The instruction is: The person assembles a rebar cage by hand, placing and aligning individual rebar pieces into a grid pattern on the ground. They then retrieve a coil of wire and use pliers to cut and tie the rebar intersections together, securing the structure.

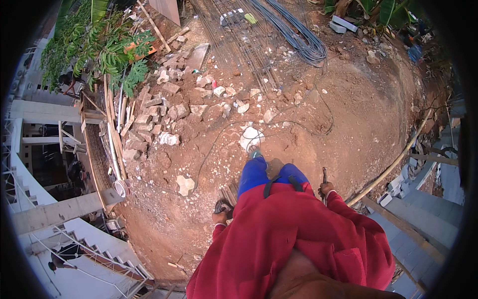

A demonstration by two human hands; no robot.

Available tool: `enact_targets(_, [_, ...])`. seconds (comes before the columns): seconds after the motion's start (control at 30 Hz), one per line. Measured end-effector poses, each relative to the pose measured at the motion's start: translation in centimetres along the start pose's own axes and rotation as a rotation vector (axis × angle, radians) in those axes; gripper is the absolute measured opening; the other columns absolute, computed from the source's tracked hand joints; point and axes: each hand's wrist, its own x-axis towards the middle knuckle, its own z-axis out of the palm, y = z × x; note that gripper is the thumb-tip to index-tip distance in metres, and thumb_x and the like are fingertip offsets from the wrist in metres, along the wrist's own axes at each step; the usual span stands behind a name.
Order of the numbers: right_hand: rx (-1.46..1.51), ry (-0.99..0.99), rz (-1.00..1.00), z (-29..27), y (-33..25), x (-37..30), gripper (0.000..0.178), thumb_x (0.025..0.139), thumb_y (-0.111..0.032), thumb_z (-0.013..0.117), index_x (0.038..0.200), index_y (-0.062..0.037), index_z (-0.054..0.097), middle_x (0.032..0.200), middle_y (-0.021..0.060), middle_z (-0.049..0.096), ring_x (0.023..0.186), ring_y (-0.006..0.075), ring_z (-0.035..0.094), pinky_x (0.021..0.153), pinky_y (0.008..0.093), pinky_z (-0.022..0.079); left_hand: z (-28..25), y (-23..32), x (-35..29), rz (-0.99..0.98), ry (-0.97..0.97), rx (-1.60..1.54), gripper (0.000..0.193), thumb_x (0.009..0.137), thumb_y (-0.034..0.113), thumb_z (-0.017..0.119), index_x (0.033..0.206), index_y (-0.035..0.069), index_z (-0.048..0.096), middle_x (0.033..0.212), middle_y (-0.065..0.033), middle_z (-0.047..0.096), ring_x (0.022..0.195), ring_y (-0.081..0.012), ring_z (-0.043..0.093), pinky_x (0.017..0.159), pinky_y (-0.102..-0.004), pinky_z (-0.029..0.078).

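My left hand (219,218) is low at my left side, closed around a dark, curved thing (226,205) whose kind I cannot make out. Beside it a small bunch of thin brown rods (230,192) shows next to my blue-clad leg; whether the hand touches them is unclear. On the other side, my right hand (326,188) grips a slender dark hand tool (324,174) that sticks out beyond the fist. Its exact kind is too small to tell. Red sleeves cover both arms.
Broken blocks (149,112) lie heaped at the left. Ahead are steel rods (244,45) and a coil of grey-blue cable or hose (303,45). A thin black cable (214,144) crosses the dirt. A long pole (393,167) edges the right; a drop with concrete beams (64,209) lies left.
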Motion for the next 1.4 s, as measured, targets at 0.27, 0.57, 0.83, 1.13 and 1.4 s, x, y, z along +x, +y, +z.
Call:
enact_targets(0.27, [0.024,0.013,-0.039,7.0,-13.8,4.8,0.013,0.090,-0.014,0.049,0.092,-0.0028,0.055,0.065,0.0123,0.059,0.045,0.0239,0.055,0.039,0.0396,0.040,6.0,-1.0,11.2,-0.113,0.081,0.036,0.064,0.059,0.035,0.087,0.095,-0.012,0.064,0.089,-0.0189,0.069,0.078,-0.0254,0.068,0.071,-0.0347,0.054])
enact_targets(0.57, [-0.143,-0.094,-0.450,17.6,-28.5,6.6,0.021,0.090,-0.016,0.054,0.099,0.0025,0.057,0.070,0.0121,0.062,0.052,0.0214,0.058,0.047,0.0359,0.046,6.5,21.5,14.9,0.059,-0.060,-0.515,0.033,0.070,0.004,0.081,0.097,-0.008,0.066,0.093,-0.0129,0.069,0.080,-0.0210,0.065,0.075,-0.0325,0.052])
enact_targets(0.83, [-0.476,-0.013,-0.295,20.7,-34.0,20.0,0.028,0.089,-0.025,0.056,0.084,0.0016,0.065,0.070,0.0143,0.065,0.053,0.0250,0.061,0.046,0.0385,0.045,9.6,38.8,22.3,0.302,0.116,-0.677,0.031,0.073,-0.001,0.076,0.102,-0.003,0.067,0.096,-0.0102,0.069,0.080,-0.0187,0.065,0.076,-0.0308,0.052])
enact_targets(1.13, [-0.452,-0.042,-0.255,24.8,-45.2,34.9,0.023,0.089,-0.020,0.057,0.086,0.0006,0.065,0.074,0.0142,0.066,0.061,0.0260,0.065,0.051,0.0392,0.050,15.7,57.2,34.3,0.347,0.242,-0.721,0.027,0.075,0.002,0.076,0.098,-0.006,0.063,0.094,-0.0087,0.067,0.076,-0.0178,0.063,0.071,-0.0305,0.052])
enact_targets(1.4, [0.030,-0.082,-0.339,31.7,-65.4,29.8,0.023,0.090,-0.021,0.060,0.086,0.0012,0.057,0.068,0.0110,0.059,0.051,0.0231,0.056,0.043,0.0386,0.043,16.7,69.7,41.9,0.423,0.169,-0.847,0.023,0.076,0.001,0.075,0.096,-0.003,0.066,0.091,-0.0060,0.068,0.075,-0.0152,0.062,0.070,-0.0294,0.051])
